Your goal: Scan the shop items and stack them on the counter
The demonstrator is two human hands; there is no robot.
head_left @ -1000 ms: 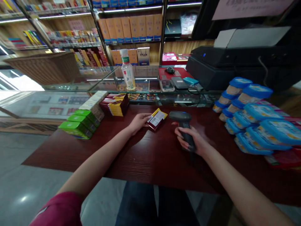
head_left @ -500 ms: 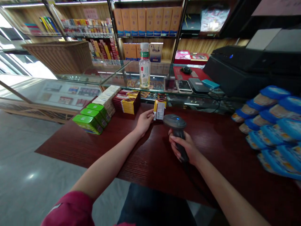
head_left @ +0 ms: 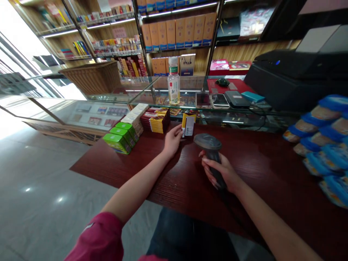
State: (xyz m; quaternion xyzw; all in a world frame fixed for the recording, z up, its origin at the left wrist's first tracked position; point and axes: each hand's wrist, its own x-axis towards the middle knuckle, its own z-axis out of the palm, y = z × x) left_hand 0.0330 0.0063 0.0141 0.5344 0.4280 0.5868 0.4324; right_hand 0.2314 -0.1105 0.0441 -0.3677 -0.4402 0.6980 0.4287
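My left grip (head_left: 174,141) pinches the barcoded packet (head_left: 189,124) by its edge; my right grip (head_left: 221,169) encircles the handheld barcode scanner (head_left: 208,141).

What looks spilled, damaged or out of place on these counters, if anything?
I see nothing spilled or damaged: the left hand holds the packet, the right hand the scanner. Only the pixelated patch beside the phone looks odd, hiding what lies there.

I face a dark red-brown worktop (head_left: 176,192), with glossy grey floor (head_left: 51,217) to the left. Beyond my glass display case (head_left: 47,111), far wooden shelves (head_left: 201,65) glow under strip lights (head_left: 179,12); bright light floods the far left.
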